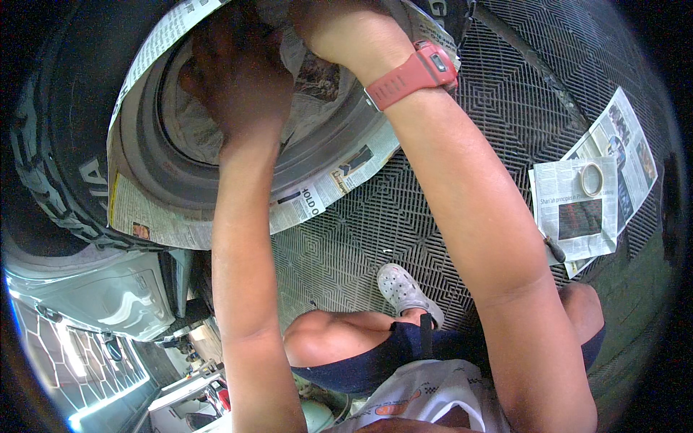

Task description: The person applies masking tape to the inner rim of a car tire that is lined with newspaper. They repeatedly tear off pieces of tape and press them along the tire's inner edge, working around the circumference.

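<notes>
A wheel rim (144, 151) inside a black tyre (61, 101) has newspaper (303, 198) set around its edge. Crumpled paper sheeting (198, 137) covers the middle of the rim. Against this covering, in deep shade, is my left hand (242, 79); its fingers are too dark to make out. My right hand (328, 25) reaches over the rim's far right side, with a red watch (426, 68) on the wrist. The top edge of the picture cuts off its fingers, so whatever it touches is hidden.
On the ribbed mat floor (346, 252) at right lie newspaper sheets (628, 151), with a roll of tape (583, 180) and a dark-handled tool (554, 250). A silver car body (94, 289) stands at lower left. My foot in a pale clog (401, 289) is below the wheel.
</notes>
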Available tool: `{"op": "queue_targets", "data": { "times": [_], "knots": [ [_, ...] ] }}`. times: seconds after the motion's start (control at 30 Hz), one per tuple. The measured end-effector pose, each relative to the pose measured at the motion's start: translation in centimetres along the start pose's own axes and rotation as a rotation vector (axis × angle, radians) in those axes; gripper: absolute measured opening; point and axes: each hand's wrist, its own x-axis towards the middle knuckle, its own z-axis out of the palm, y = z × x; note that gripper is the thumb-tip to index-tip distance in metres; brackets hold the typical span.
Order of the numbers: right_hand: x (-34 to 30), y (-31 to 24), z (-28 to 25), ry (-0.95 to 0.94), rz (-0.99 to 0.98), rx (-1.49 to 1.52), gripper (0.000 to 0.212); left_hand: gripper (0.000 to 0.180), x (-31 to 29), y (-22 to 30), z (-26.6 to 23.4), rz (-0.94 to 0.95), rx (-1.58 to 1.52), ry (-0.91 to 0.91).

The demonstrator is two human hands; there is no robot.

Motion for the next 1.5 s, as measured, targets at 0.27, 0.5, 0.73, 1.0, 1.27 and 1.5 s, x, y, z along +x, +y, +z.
{"op": "queue_targets", "data": {
  "times": [0.27,0.5,0.73,1.0,1.27,1.5],
  "knots": [
    [0.4,0.9,1.3,-0.046,-0.065,-0.124,0.036,0.052,0.9,1.3,0.3,-0.007,-0.076,-0.025],
    [-0.6,1.8,1.9,0.032,-0.219,-0.006,0.035,0.065,0.3,0.1,1.8,0.017,-0.086,-0.073],
    [-6.9,1.2,0.6,0.090,-0.207,0.051,0.036,0.061,-1.0,-1.2,4.5,0.019,-0.124,-0.025],
    [-7.1,3.3,0.1,0.160,-0.118,-0.168,0.021,0.053,0.6,1.0,2.0,0.069,0.029,0.011],
    [-6.8,3.6,1.6,0.236,-0.096,-0.201,0.024,0.057,0.7,1.4,1.4,0.053,0.011,0.032],
    [-4.7,4.5,4.3,0.131,-0.012,-0.125,0.028,0.061,1.1,2.1,0.5,0.029,-0.012,0.028]
  ]
}}
